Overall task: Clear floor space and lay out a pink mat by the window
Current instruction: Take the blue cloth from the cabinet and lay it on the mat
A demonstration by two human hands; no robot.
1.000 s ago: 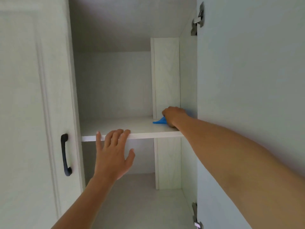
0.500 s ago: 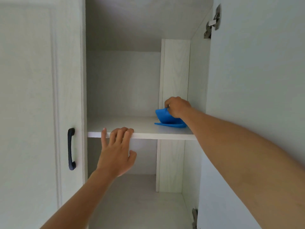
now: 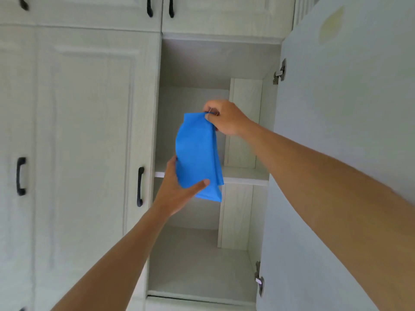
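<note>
A folded blue cloth (image 3: 196, 151) hangs in the air in front of an open white cupboard. My right hand (image 3: 224, 117) pinches its top corner from above. My left hand (image 3: 177, 189) reaches up from below and holds the cloth's lower part, thumb on the front and fingers behind it. No pink mat is in view.
The cupboard's shelf (image 3: 244, 176) lies behind the cloth, with an upright divider (image 3: 242, 122) at the right. The open door (image 3: 336, 153) stands at the right, close to my right arm. Closed doors with black handles (image 3: 140, 186) fill the left.
My right hand lifted the blue cloth off the shelf and drew it out of the cupboard. My left hand left the shelf edge and took the cloth's lower part. The view pulled back.
</note>
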